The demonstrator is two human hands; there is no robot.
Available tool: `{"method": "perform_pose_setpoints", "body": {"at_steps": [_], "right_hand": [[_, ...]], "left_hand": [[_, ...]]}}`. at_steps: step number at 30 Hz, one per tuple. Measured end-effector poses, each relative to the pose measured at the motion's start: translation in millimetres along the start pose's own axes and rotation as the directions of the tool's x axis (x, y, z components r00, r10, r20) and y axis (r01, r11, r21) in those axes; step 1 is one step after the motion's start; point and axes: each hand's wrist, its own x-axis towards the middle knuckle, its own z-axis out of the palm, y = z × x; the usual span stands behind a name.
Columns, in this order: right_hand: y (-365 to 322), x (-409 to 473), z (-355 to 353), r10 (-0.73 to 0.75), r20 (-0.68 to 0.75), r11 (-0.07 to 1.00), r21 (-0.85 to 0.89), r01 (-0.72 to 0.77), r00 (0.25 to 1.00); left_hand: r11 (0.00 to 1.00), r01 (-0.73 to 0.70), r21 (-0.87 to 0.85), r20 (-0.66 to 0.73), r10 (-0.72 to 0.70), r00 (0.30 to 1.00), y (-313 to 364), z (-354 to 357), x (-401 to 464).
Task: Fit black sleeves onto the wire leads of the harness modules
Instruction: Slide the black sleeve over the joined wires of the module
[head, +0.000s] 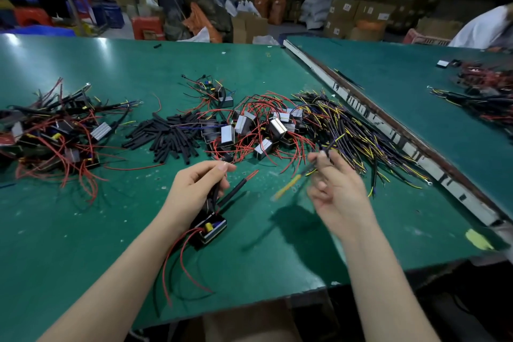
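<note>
My left hand [194,187] grips the wire leads of a harness module [210,229], a small black box with a yellow part, which hangs just below the hand. A black sleeve [232,192] sits on one red lead and points up to the right. My right hand [337,186], blurred by motion, pinches a thin yellow and black wire [291,184] near the wire pile. Loose black sleeves [169,134] lie heaped on the green table [83,230] ahead. Beyond them sit several silver-faced modules with red leads [255,130].
A tangle of modules with sleeves on them [52,133] lies at the left. A spread of yellow and black wires [355,130] lies at the right, beside the gap to a second green table [416,86]. A person in white [485,28] stands far right.
</note>
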Motion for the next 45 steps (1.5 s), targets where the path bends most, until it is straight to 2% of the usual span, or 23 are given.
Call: {"method": "perform_pose_setpoints", "body": {"at_steps": [3, 10, 16, 23, 25, 29, 31, 38, 45], "right_hand": [[23, -9, 24, -0.022, 0.054, 0.999, 0.046, 0.019, 0.998], [37, 7, 55, -0.131, 0.127, 0.989, -0.058, 0.139, 0.983], [32, 30, 63, -0.133, 0.166, 0.984, -0.091, 0.150, 0.977], [36, 66, 77, -0.053, 0.285, 0.966, -0.229, 0.122, 0.957], [42, 70, 76, -0.047, 0.324, 0.956, -0.259, 0.137, 0.945], [43, 71, 70, 0.037, 0.397, 0.975, -0.215, 0.054, 0.917], [41, 70, 68, 0.039, 0.433, 0.975, -0.215, 0.061, 0.900], [43, 67, 68, -0.002, 0.276, 0.976, -0.208, 0.062, 0.961], [51, 57, 73, 0.003, 0.292, 0.980, -0.193, 0.056, 0.956]], "left_hand": [[0.999, 0.017, -0.043, -0.007, -0.017, 1.000, 1, 1, 0], [0.990, 0.051, -0.130, -0.046, -0.058, 0.997, 6, 0, -2], [0.990, 0.076, -0.120, -0.108, -0.089, 0.990, 3, -1, 3], [0.987, 0.033, -0.159, -0.289, -0.079, 0.954, -4, -17, 15], [0.988, 0.031, -0.154, -0.284, -0.075, 0.956, -4, -21, 16], [0.989, 0.035, -0.140, -0.232, -0.067, 0.970, 0, -20, 17], [0.990, 0.030, -0.137, -0.200, -0.057, 0.978, 2, -17, 16], [0.998, 0.031, -0.046, -0.153, -0.037, 0.988, 4, -13, 12], [0.998, 0.056, -0.004, -0.108, -0.056, 0.993, 2, -14, 8]]}}
